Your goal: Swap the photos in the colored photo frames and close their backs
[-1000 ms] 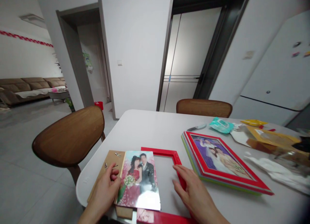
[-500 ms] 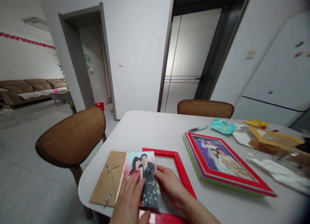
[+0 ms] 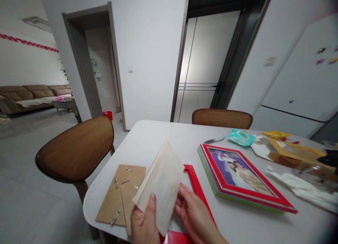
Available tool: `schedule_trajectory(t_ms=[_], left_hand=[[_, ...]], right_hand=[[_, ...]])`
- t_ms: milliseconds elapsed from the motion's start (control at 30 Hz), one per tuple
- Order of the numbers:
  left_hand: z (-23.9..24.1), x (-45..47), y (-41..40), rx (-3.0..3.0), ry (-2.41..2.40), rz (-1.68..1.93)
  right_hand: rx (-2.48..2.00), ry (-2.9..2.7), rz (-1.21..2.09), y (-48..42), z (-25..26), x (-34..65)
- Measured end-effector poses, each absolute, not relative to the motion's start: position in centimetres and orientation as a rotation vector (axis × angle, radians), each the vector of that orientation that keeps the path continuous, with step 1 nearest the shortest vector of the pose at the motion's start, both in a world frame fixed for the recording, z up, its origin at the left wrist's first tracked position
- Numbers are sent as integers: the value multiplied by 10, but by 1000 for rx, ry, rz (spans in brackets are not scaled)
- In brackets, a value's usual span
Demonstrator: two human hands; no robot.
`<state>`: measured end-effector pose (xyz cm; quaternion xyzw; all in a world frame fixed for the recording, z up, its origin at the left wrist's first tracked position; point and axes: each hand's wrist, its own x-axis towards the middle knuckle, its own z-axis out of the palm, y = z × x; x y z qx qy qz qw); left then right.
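My left hand [image 3: 144, 223] and my right hand [image 3: 194, 216] both hold a photo print [image 3: 161, 182] lifted off the table, its pale blank back turned toward me. The left thumb presses on its lower edge; the right fingers grip its right side. Beneath it lies an empty red picture frame [image 3: 195, 186] on the white table [image 3: 169, 138]. A brown frame backing board [image 3: 120, 193] with metal clips lies flat just left of my hands.
A stack of framed photos [image 3: 239, 173], the top one red, lies to the right. Beyond it are a teal wipes pack [image 3: 241, 137], yellow packaging [image 3: 295, 150] and white plastic wrap [image 3: 303, 187]. Two wooden chairs [image 3: 76, 149] stand at the table's left and far sides.
The photo print was lying face up over the frame; both hands have lifted it and turned it so its blank back now faces me.
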<state>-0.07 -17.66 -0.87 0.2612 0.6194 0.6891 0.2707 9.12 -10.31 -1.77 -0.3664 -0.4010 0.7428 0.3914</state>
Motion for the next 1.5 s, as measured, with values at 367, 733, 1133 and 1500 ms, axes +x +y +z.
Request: schedule_trajectory(t_ms=[367,733,1133,1500], left_hand=[[-52,-27,-174,1177,1656,1468],[-63,-30,-178,2025,1836,1047],[-66,-32,-176,2033,1821,1010],[-47,-31,-174,2098,1854,819]], right_hand=[[-1139,-1212,1840,-67,-13,148],[-1196,-1371,1678,-51,-27,129],[-1202,-1516,1540,-48,-30,127],[-1365,-2182,816,-44,-22,137]])
